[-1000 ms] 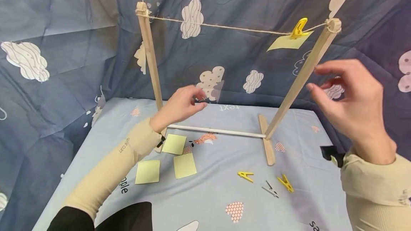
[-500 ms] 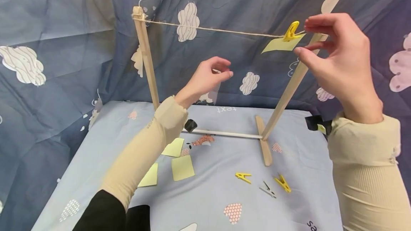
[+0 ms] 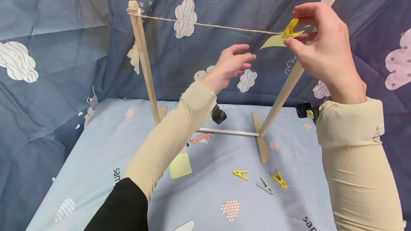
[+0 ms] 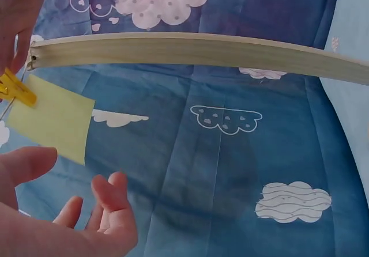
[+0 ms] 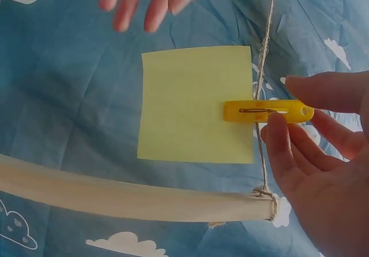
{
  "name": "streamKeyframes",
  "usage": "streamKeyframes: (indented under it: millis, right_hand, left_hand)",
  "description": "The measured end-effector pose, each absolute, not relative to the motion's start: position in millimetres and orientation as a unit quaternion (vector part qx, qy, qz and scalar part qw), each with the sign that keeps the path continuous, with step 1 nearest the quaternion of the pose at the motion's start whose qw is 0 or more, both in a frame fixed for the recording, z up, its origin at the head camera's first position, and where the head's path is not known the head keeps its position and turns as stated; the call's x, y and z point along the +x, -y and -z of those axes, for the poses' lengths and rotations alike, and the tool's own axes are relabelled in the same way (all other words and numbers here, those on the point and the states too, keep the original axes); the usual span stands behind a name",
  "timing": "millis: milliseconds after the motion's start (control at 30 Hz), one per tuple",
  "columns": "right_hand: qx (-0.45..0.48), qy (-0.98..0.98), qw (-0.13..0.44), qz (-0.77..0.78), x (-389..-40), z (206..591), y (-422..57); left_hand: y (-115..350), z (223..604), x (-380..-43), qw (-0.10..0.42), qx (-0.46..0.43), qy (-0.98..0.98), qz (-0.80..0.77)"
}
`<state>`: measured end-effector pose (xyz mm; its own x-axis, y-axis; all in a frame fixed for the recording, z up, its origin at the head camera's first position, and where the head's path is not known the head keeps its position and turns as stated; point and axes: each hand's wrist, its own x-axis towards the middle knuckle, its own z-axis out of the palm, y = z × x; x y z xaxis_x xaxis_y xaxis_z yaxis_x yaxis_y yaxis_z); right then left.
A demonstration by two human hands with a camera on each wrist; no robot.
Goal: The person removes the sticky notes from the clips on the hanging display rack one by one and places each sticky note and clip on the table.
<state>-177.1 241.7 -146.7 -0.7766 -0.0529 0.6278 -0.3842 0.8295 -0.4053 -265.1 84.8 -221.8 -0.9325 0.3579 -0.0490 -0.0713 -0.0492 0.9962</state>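
Observation:
A yellow clothespin (image 3: 290,28) clamps a pale yellow paper square (image 3: 272,41) to the twine line near the right post. My right hand (image 3: 325,44) surrounds that clothespin with spread, bent fingers. One fingertip overlaps the clothespin (image 5: 268,111) in the right wrist view, while the upper finger (image 5: 323,90) stands apart from it; no firm pinch shows. My left hand (image 3: 229,63) hovers left of the paper, below the line, holding nothing. In the left wrist view its fingers (image 4: 118,208) are loosely spread beneath the paper's corner (image 4: 57,116), apart from it.
A wooden post (image 3: 141,52) at left and another post (image 3: 282,97) at right carry the twine (image 3: 208,25). A white rod (image 3: 228,131) joins their bases. Two yellow clothespins (image 3: 278,180) and another paper square (image 3: 181,166) lie on the patterned cloth (image 3: 205,199).
My right hand has moved up and left from beside the right post to the hanging clothespin. My left hand has risen rightward towards the paper, its sleeve now covering squares on the cloth.

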Motion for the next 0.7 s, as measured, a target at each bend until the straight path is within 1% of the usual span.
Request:
streamKeyframes:
  millis: [167, 400, 567, 700]
  right_hand:
    - [0.12, 0.906, 0.302, -0.272, -178.5, 145.4, -242.7]
    - [0.126, 0.901, 0.298, -0.288, -181.4, 144.6, -245.2]
    - [0.131, 0.898, 0.299, -0.296, -182.1, 145.5, -246.8]
    - [0.133, 0.896, 0.297, -0.303, -183.0, 146.7, -247.5]
  left_hand:
    - [-99.9, 213.9, -266.4, 0.15, 0.112, -0.674, -0.715]
    - [-112.5, 205.6, -263.0, 0.138, 0.15, -0.699, -0.685]
    - [-118.1, 206.1, -261.0, 0.134, 0.175, -0.704, -0.675]
    - [-122.1, 208.9, -259.2, 0.124, 0.171, -0.708, -0.674]
